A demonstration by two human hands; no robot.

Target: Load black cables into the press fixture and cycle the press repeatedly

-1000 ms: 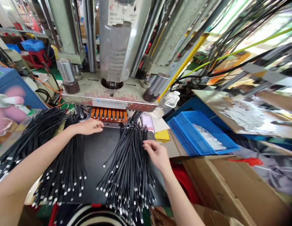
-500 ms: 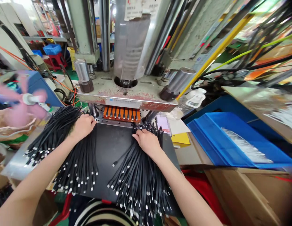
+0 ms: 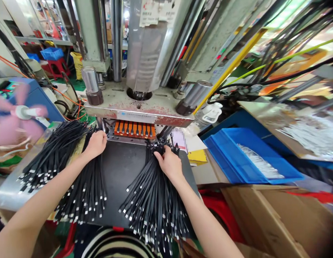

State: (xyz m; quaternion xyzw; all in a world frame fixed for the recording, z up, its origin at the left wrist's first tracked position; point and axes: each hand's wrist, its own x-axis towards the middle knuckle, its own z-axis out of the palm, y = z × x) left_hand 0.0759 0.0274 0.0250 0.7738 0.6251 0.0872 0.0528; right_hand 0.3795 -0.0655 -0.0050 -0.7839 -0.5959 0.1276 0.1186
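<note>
My left hand (image 3: pixel 96 144) is closed at the top of a bundle of flat black cables (image 3: pixel 88 195) with small silvery plugs at their lower ends. Its fingertips are curled under, so their exact hold is hidden. Over the right-hand bundle of black cables (image 3: pixel 155 204), my right hand (image 3: pixel 169 161) grips near the upper ends, thumb on the near side and fingers over the far side. Another pile of black cables (image 3: pixel 52 150) lies left of my left forearm. Behind both hands, an orange mould insert (image 3: pixel 134 129) holds a row of black cable ends inside the press.
The press plate (image 3: pixel 136 111) and its posts stand right behind the hands. A black work board (image 3: pixel 119 172) lies between the bundles. At left a pink fan (image 3: pixel 23 111) is spinning. Blue trays (image 3: pixel 222 143) with white pieces and a cardboard box (image 3: pixel 252 215) are at right.
The camera view has shifted slightly, moving the scene left. My right hand has changed its grip, its thumb now further from the fingers. My left hand stays at its bundle's top.
</note>
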